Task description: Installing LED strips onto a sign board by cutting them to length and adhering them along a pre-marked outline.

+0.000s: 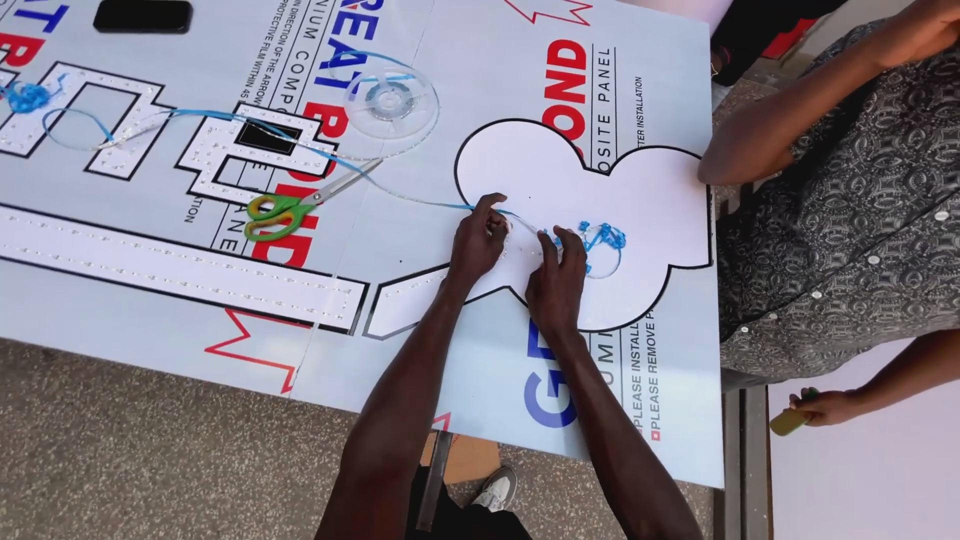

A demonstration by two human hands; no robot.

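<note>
My left hand (478,240) pinches a thin blue-backed strip (420,195) against a white cloud-shaped cutout (640,200) with a black edge. My right hand (556,285) presses on the same cutout just to the right, fingertips on the strip. A loose blue tangle of backing (603,238) lies beside my right fingers. The strip runs back left to a clear plastic reel (390,100).
Scissors with green and yellow handles (285,212) lie left of my hands on the printed panel (470,380). White letter-shaped cutouts (180,270) fill the left. A black phone (142,16) lies at top. Another person in a patterned shirt (850,230) stands right, holding a small yellow object (790,420).
</note>
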